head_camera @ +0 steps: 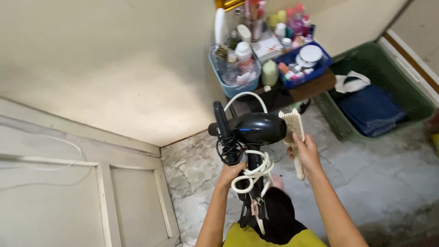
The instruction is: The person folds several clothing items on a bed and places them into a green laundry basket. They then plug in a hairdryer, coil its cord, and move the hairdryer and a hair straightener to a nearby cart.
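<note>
1. Two hands work at chest height: the left hand (232,173) grips the handle of a glossy black plastic hair dryer (256,129), bundled with a black curling wand (222,121) and looped white cord (250,176).
2. The right hand (305,153) clasps a pale bristled hairbrush (293,128), upright.
3. The dryer's barrel lies crosswise, handle down; it looks rigid, smooth and moderately heavy, best held by the handle.
4. Beyond, a green laundry basket (411,87).

hair dryer (256,129) black | cord (250,176) white | hairbrush (293,127) cream | basket (388,59) green
</note>
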